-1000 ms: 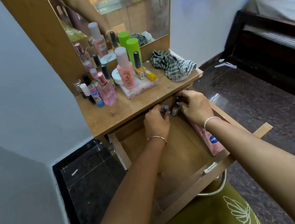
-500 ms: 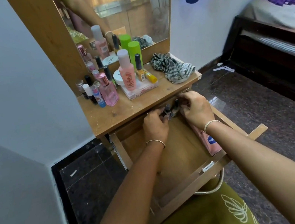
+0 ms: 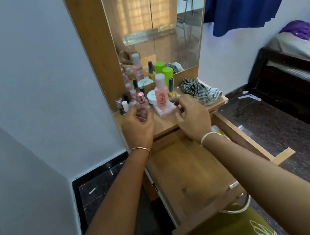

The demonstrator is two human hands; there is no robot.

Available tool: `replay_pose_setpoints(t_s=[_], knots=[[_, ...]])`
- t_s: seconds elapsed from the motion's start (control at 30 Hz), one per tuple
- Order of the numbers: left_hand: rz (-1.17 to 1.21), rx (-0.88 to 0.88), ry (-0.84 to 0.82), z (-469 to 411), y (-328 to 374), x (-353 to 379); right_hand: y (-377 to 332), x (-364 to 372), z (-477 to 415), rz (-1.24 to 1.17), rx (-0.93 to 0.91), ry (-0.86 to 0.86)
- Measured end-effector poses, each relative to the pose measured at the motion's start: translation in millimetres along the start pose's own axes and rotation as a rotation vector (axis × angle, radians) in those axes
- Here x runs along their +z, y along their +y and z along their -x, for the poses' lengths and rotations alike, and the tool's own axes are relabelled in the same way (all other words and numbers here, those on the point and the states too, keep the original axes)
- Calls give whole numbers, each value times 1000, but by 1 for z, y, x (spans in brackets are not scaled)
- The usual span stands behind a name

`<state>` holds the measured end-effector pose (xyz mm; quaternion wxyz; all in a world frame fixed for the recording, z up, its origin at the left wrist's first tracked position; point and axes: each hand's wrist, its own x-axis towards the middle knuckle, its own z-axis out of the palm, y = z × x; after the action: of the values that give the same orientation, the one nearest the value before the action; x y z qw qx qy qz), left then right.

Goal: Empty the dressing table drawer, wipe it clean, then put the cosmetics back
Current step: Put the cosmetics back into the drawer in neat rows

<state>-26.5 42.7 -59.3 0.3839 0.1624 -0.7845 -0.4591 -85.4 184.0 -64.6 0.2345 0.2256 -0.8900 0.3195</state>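
The wooden drawer (image 3: pixel 189 169) stands pulled out below the dressing table top (image 3: pixel 168 123); the part of its floor I can see is bare. A white and yellow item (image 3: pixel 216 130) peeks out beside my right wrist. My left hand (image 3: pixel 137 128) hovers over the tabletop in front of a pink perfume bottle (image 3: pixel 141 99), fingers curled. My right hand (image 3: pixel 193 119) hovers next to a pink lotion bottle (image 3: pixel 161 93), fingers also curled. Blur hides whether either hand holds anything. Small nail polish bottles (image 3: pixel 124 104) stand at the left.
A green bottle (image 3: pixel 167 74), a white jar (image 3: pixel 151 97) and a checked cloth (image 3: pixel 201 91) sit on the tabletop below the mirror (image 3: pixel 155 25). A bed (image 3: pixel 293 57) stands at the right, and a loose wooden strip (image 3: pixel 283 155) sticks out beside the drawer.
Both hands have come up from small bottles at the back of the drawer to above the tabletop. The camera has tilted upward.
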Motion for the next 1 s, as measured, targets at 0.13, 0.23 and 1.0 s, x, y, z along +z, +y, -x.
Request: replay_pose_setpoints(t_s=[0.13,0.23,1.0], knots=[[-268,-30,-52,-34,-18,-14,-32,19,-18,65,-159,-96],[-472,-2,-128,-45,-30,-18,-44,34,-28,153,-145,-196],[-344,80,-222,-30,-23,-31,-56,36,-20,-158,8,-161]])
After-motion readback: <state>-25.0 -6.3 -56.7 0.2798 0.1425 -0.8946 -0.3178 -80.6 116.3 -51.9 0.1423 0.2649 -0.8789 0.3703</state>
